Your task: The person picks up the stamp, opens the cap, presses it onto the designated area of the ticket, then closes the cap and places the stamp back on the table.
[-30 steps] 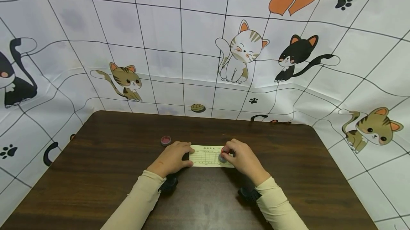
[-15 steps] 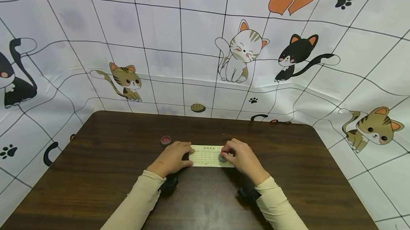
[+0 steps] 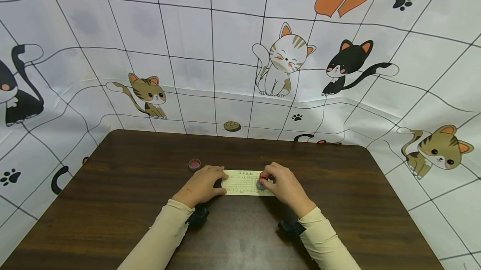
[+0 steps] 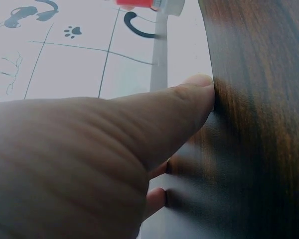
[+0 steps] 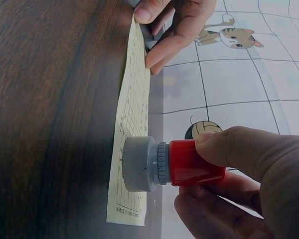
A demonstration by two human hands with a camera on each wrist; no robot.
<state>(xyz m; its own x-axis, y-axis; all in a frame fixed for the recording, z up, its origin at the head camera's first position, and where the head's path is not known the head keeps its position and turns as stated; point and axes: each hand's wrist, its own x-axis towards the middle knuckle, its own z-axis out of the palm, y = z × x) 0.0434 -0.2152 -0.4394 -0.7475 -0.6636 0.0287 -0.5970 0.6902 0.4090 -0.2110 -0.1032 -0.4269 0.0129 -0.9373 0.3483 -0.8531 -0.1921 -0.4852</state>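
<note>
A red-and-grey cylindrical stamp (image 5: 174, 163) stands on the right part of a pale yellow printed paper slip (image 3: 240, 182), its underside hidden, the print too small to read. The grip of the right hand (image 3: 283, 184) pinches the stamp's red end. The left hand (image 3: 203, 184), unclenched, presses the slip's left end. The left wrist view cuts the stamp off. A round, reddish cap (image 3: 194, 164) lies beyond on the brown wooden worktop (image 3: 240, 236).

The left wrist view's top edge crops the stamp (image 4: 148, 3), and the slip (image 3: 241, 183) is printed too small to read.
</note>
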